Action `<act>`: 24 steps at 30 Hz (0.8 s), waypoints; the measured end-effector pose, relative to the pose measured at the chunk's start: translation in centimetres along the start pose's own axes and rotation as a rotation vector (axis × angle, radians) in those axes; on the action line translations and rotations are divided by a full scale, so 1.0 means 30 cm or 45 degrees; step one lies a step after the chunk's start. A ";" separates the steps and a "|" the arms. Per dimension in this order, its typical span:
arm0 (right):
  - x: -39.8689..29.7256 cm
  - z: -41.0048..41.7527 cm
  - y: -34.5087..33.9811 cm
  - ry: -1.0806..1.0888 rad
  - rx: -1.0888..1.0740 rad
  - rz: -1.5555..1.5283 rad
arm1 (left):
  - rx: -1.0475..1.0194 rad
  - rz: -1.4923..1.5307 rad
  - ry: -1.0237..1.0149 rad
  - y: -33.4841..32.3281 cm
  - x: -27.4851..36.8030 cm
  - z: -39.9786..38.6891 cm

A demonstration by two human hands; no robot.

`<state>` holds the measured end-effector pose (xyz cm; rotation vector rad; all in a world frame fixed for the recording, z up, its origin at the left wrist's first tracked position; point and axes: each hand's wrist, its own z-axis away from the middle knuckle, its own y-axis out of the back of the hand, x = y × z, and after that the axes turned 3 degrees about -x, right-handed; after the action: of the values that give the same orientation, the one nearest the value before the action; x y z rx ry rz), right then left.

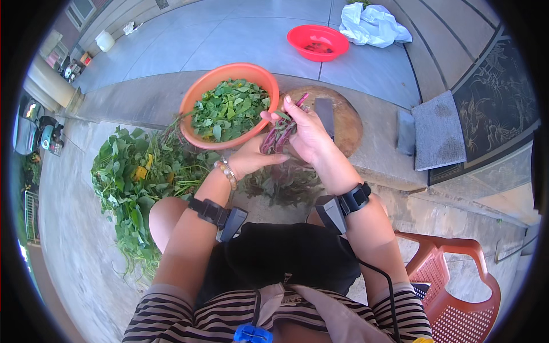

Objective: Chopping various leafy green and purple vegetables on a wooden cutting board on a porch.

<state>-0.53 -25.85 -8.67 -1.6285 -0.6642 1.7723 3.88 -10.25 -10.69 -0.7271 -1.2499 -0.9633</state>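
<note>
A bundle of purple-stemmed leafy greens (281, 133) is held between my two hands, above the ground near the step. My left hand (253, 156) grips its lower end, while my right hand (304, 130) clasps the upper stems with the thumb raised. Just beyond my left hand stands an orange plastic basin (187, 103) full of chopped green leaves (231, 109). Behind my right hand lies a round wooden chopping board (349, 124) bearing a cleaver with a wide dark blade (324, 115). Dark leafy stems (279, 186) hang or lie below my hands; which, I cannot tell.
A large heap of leafy vines (141, 176) covers the ground at my left. Farther off are a red basin (317, 43) and a white plastic bag (371, 25). A grey stone slab (439, 130) leans at the right, with a brown plastic chair (459, 274) nearer me.
</note>
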 end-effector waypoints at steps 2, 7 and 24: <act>-0.007 -0.008 0.015 0.020 0.043 -0.089 | 0.201 -0.103 -0.259 -0.036 -0.029 -0.002; -0.003 -0.049 0.084 0.033 0.156 -0.140 | 0.655 -0.679 -0.382 -0.112 -0.101 -0.039; 0.051 -0.154 0.688 -0.647 0.897 2.194 | 0.575 -0.833 -0.065 -0.007 -0.456 -0.440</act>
<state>1.66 -38.83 -25.28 -1.0591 1.5844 2.9469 8.95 -19.23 -26.64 0.0285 -1.7218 -1.1215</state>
